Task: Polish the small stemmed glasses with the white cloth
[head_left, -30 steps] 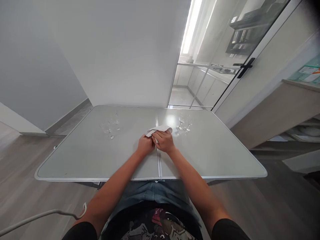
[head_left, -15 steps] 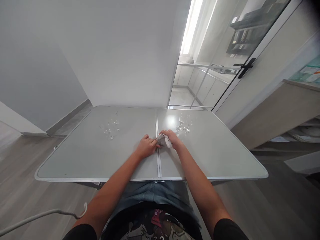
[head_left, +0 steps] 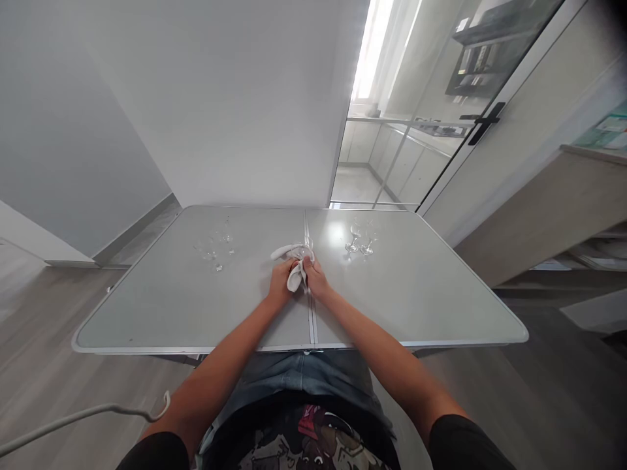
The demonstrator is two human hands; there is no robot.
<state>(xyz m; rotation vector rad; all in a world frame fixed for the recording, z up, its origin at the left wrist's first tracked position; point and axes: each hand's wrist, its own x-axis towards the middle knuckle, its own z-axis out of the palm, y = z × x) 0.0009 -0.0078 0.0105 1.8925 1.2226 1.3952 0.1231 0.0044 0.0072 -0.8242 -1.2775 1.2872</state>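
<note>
Just left of the table's middle seam, my two hands meet around a clear stemmed glass (head_left: 303, 252) and a white cloth (head_left: 294, 278). My left hand (head_left: 281, 281) is closed at the glass's lower part; its fingers are partly hidden by the cloth. My right hand (head_left: 316, 279) is closed with its thumb up, pressing the cloth against the glass. One end of the cloth spreads leftward beyond my left hand, and another hangs between the hands. The exact finger contact on the glass is hidden.
On the left of the grey folding table (head_left: 171, 300) stand several clear glasses (head_left: 219, 267). Two stemmed glasses (head_left: 352, 247) stand right of the seam. A white wall rises behind the table, a glazed door (head_left: 482, 124) at the right. A grey cable (head_left: 98, 410) runs at lower left.
Both hands have drawn together, the right moving leftward. The glass has turned to point away from me, and the cloth has shifted left and now spreads beyond and between the hands.
</note>
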